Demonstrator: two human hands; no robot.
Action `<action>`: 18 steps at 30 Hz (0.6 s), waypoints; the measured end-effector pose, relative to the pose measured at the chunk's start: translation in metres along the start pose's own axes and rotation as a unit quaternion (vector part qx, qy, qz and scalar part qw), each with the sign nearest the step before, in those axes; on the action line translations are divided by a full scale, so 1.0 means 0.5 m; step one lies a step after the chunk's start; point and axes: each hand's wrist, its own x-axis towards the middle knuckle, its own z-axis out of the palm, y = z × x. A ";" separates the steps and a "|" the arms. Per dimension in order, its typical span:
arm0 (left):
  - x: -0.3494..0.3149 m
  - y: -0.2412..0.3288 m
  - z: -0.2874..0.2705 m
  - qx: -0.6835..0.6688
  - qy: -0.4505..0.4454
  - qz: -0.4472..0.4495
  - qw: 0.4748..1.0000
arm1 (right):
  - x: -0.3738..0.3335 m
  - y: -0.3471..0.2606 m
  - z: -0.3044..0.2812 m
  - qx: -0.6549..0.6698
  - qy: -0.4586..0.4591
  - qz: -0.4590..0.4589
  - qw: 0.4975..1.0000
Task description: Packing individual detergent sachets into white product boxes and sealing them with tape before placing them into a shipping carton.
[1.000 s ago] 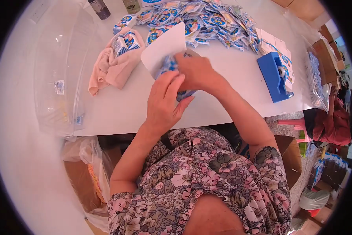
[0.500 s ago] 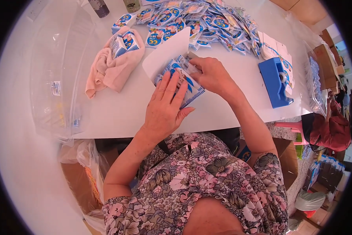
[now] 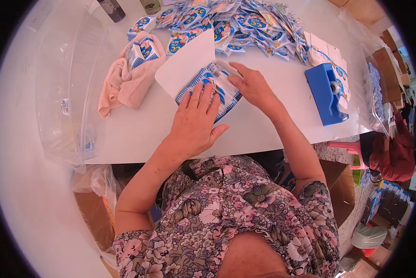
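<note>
A blue-and-white striped plastic packet (image 3: 222,84) lies in front of me on the white table, over a white card (image 3: 187,60) whose rounded flap sticks out to the upper left. My left hand (image 3: 194,116) rests flat on the packet, fingers stretched out over its printed front. At the packet's right edge, my right hand (image 3: 256,85) has its fingers bent and its thumb close to them, gripping the upper right corner. Whether it also pinches the card there is hard to see. The packet's lower left part is hidden under my left hand.
A heap of similar small packets (image 3: 245,23) covers the far side. Left of the card, a pink cloth (image 3: 136,83) carries packets (image 3: 148,48). A blue tape dispenser (image 3: 326,95) stands at right beside printed cards (image 3: 328,51). A clear plastic bin (image 3: 62,88) is at far left.
The packet and the card have shifted slightly left. My right hand's fingers have drawn back from the packet's top to its right edge. My left hand stays flat on it.
</note>
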 end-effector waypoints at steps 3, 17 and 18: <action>-0.002 0.003 -0.006 -0.020 -0.020 -0.001 1.000 | -0.001 0.005 0.001 0.044 -0.063 0.072 0.994; 0.050 -0.025 0.012 -0.034 -0.140 0.002 0.990 | -0.034 0.007 0.039 0.262 -0.113 0.008 0.958; 0.052 -0.024 0.010 -0.032 -0.141 0.001 0.990 | -0.033 0.004 0.044 0.159 -0.105 -0.045 0.981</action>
